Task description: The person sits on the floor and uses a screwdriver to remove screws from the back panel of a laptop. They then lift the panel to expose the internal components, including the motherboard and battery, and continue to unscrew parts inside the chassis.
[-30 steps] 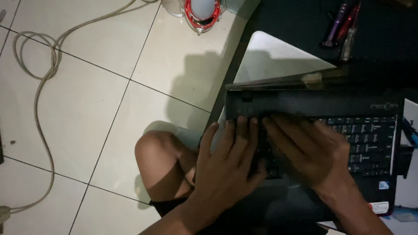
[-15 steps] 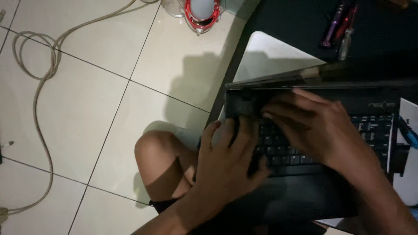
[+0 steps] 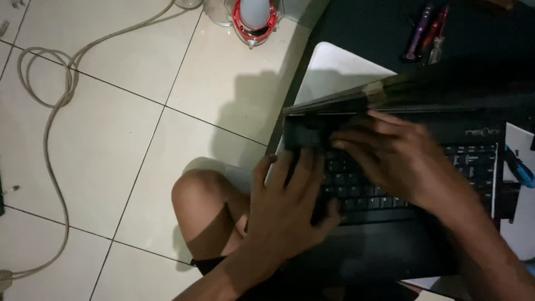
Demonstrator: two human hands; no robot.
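The head camera looked steeply down, close above the black laptop keyboard (image 3: 390,184). The pale tiled floor (image 3: 111,139) filled its left half.

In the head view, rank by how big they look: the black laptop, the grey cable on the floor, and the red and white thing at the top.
1. Black laptop, clearly largest.
2. Grey cable: thin, but its loops span much floor.
3. Red and white object, smallest; it is cut off by the frame edge, so its full size is unsure.

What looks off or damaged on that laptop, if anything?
A strip of tan tape sits on the laptop along its screen edge near the hinge, which hints at a repair. Both hands lie on the keyboard. A loose cable snakes across the floor tiles.
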